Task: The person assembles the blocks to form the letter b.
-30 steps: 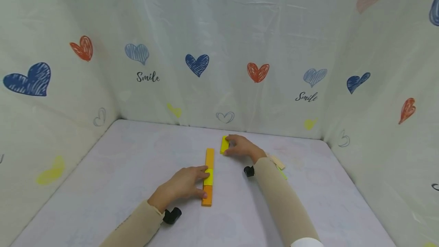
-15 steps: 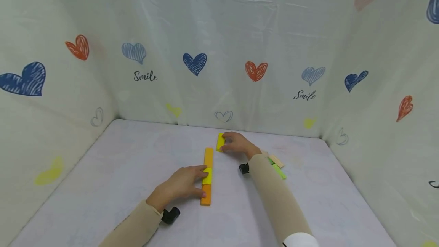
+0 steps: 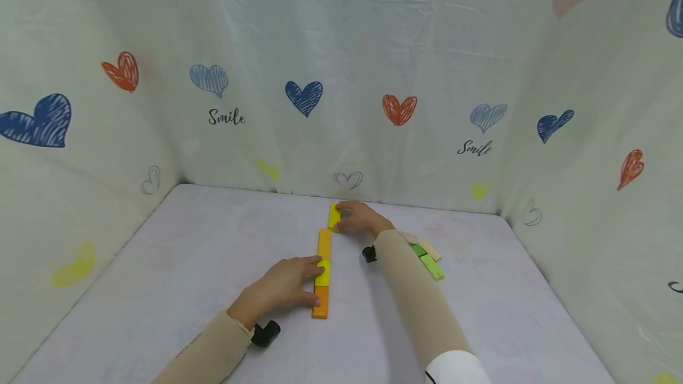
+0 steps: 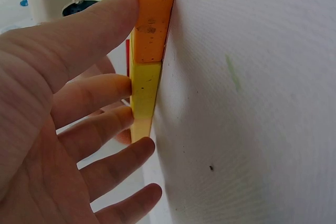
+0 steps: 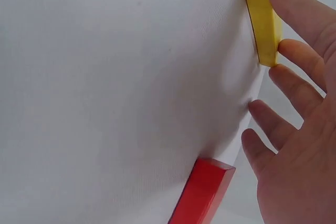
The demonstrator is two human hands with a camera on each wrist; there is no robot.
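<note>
A straight row of blocks lies on the table: a light orange block (image 3: 324, 245) at the far end, a yellow block (image 3: 322, 277) in the middle and a darker orange block (image 3: 320, 312) nearest. My left hand (image 3: 280, 286) rests along the row's left side, thumb on the near orange block and extended fingers at the yellow one. Just past the far end, my right hand (image 3: 364, 219) holds a second yellow block (image 3: 334, 218) between thumb and fingertips. This block stands slightly right of the row's line. In the right wrist view its side (image 5: 262, 24) shows.
Green blocks (image 3: 432, 266) and pale wood-coloured blocks (image 3: 430, 250) lie to the right, partly behind the right sleeve. A red block (image 5: 202, 192) shows in the right wrist view. Behind the table (image 3: 240, 242) hangs a white curtain (image 3: 341, 141) printed with hearts.
My right hand has slid the second yellow block leftward, closer to the far end of the row. More of the green blocks shows beside the sleeve. The left hand stays in place.
</note>
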